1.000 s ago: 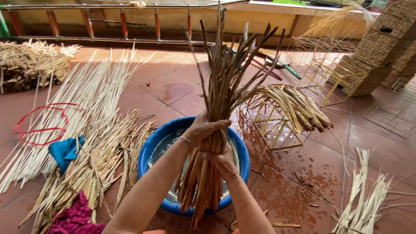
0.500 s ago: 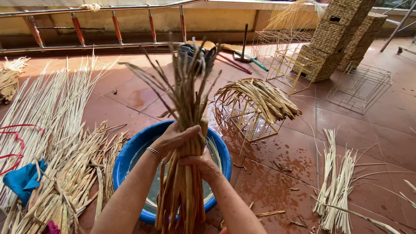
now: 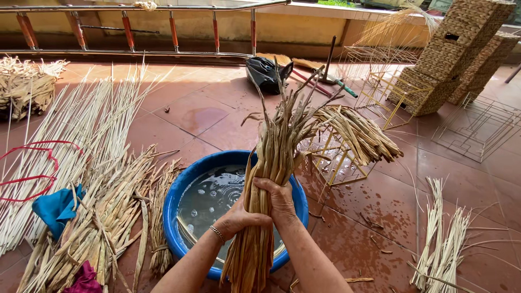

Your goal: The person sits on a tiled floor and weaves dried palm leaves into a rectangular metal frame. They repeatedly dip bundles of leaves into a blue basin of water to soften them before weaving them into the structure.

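Several heaps of plant fibre lie spread over a floor of reddish-brown square tiles [image 3: 195, 116], wet and speckled with drops on its right half. At far left, a pile of dry tan husks [image 3: 24, 87] sits near the wall, and long pale straight stalks [image 3: 81, 130] fan out across the tiles, with a loop of red cord [image 3: 32, 163] lying over them. Nearer the camera, a crumpled teal cloth [image 3: 57, 209] rests against a heap of flat dried tan leaves [image 3: 103, 217], and a scrap of magenta fabric [image 3: 84, 279] lies at the bottom edge. Along the back wall lies a metal ladder with orange-red rungs [image 3: 130, 30].

In the middle stands a round blue plastic basin [image 3: 179, 190] holding water. Over its right side, the left hand [image 3: 239, 220], a bracelet at its wrist, and the right hand [image 3: 279, 198] are both wrapped tightly around a thick bundle of damp brown reed strips [image 3: 274, 157], held upright, its lower end hanging down past the basin's near rim.

Behind it lies a crumpled black plastic bag [image 3: 266, 73]. Just right of the bundle, a yellow wire frame partly woven with tan strips [image 3: 347, 141] sits on the wet tiles. Farther right stand stacked woven rectangular baskets [image 3: 461, 49], a bare wire frame [image 3: 477, 127] lies flat, and pale loose stalks [image 3: 442, 239] lie at lower right.
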